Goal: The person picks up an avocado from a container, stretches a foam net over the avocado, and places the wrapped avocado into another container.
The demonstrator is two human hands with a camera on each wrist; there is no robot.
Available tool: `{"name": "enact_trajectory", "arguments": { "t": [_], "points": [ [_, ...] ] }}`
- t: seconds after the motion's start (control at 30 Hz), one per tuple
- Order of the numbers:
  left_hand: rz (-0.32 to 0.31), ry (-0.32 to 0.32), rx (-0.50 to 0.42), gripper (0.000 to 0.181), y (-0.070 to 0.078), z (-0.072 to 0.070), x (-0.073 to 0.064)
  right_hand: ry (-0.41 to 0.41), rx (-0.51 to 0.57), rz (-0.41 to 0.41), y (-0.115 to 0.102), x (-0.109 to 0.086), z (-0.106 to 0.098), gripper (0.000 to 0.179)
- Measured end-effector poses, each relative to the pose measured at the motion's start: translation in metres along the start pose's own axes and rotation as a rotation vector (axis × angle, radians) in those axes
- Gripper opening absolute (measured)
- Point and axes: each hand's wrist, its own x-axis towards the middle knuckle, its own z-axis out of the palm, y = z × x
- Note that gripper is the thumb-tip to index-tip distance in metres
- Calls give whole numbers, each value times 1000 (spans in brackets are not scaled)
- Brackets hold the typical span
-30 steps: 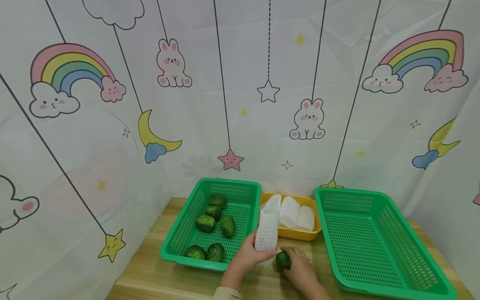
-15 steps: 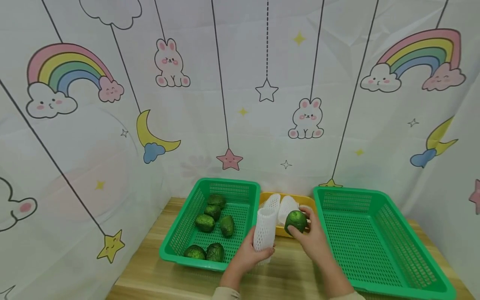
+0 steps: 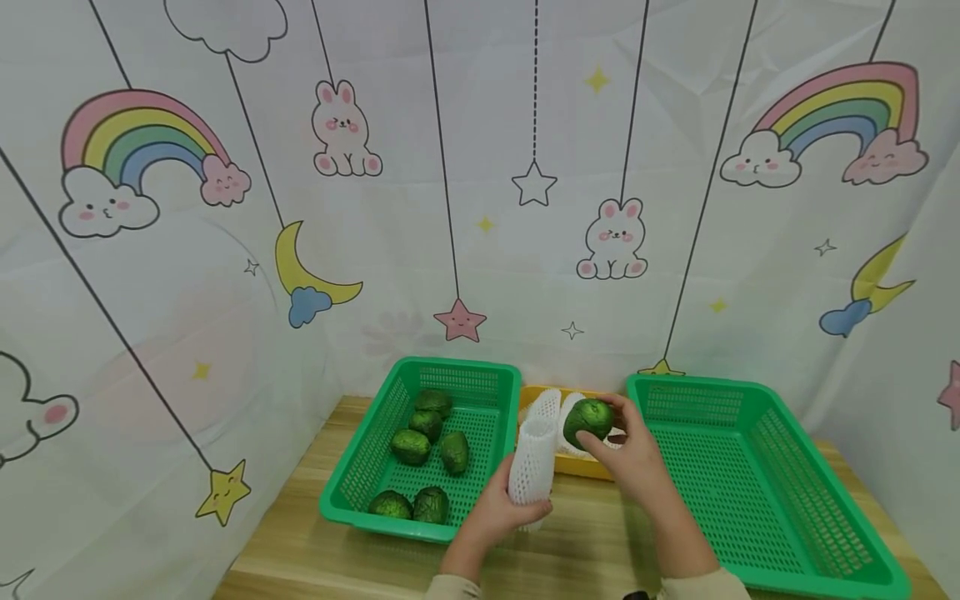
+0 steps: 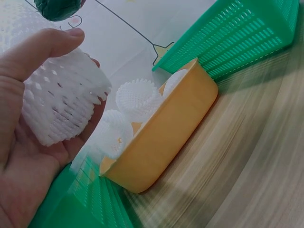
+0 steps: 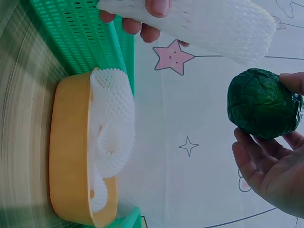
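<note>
Gripping a mesh sleeve (image 3: 532, 465), left hand (image 3: 495, 507) — holding a green fruit (image 3: 587, 422), right hand (image 3: 633, 458).

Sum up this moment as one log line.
left hand: holds white mesh sleeve | right hand: holds green item | yellow bin: more sleeves | left basket: more green items

Wall (image 3: 525, 250): soft, even light, rather dim and greyish in my head view.
Green fruit (image 3: 591, 417): bright highlights on the upper skin, held in my right hand (image 3: 628, 450); darker in my right wrist view.
Net sleeve (image 3: 532, 467): pale in my left hand (image 3: 497, 504); washed out towards the left wrist view's upper left.
Table (image 4: 247, 142): soft shadow beside the green basket (image 4: 237, 38).
Right-hand basket (image 3: 750, 492): stretched towards the corner by wide-angle distortion.
</note>
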Motion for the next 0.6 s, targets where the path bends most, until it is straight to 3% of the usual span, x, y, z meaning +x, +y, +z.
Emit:
{"name": "enact_trajectory", "arguments": {
  "t": [0.2, 0.43, 0.6],
  "points": [
    [15, -23, -4, 72, -4, -1, 1, -8, 58, -36, -4, 0, -1, 56],
    [2, -34, 18, 71, -5, 0, 2, -26, 124, -42, -10, 1, -1, 72],
    [24, -42, 38, 68, -6, 1, 3, -17, 130, -53, -11, 3, 2, 60]
  ]
}}
